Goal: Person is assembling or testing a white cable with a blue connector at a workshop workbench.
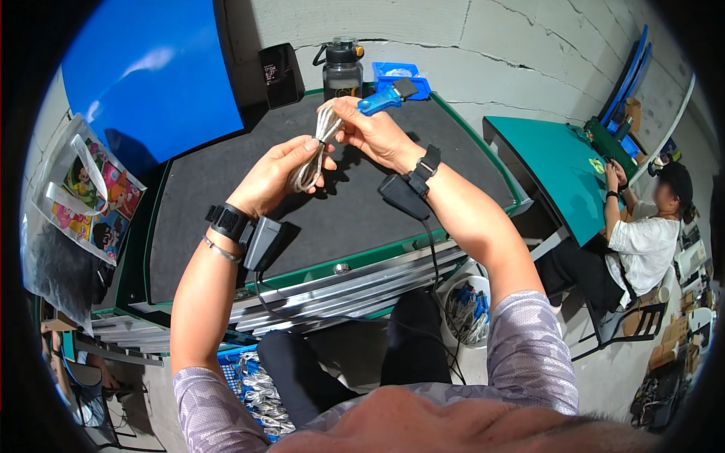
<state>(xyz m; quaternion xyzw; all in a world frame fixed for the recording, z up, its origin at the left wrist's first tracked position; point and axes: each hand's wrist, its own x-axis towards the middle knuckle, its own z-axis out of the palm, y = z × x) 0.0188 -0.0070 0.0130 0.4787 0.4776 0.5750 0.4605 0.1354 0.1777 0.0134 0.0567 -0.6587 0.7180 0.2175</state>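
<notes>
A coiled pale grey cable (307,175), bound at its middle with a dark tie, is held up over the dark work mat. My left hand (273,172) closes round the lower loops, its thumb near the tie. Higher up, my right hand (371,138) pinches the upper loops between thumb and fingers. From the cable's end a blue connector (380,101) with a black tip (405,89) sticks out past my right hand to the right. Each wrist wears a black strap with a dark box wired to it.
Behind the hands stand a dark bottle (343,72), a black display device (282,75) and a blue tray (417,85). Below the green-edged table (189,249) are a white bucket (461,336) and a blue basket (229,364) of bundled cables. Rightward, a person (642,241) sits at a green table (540,174).
</notes>
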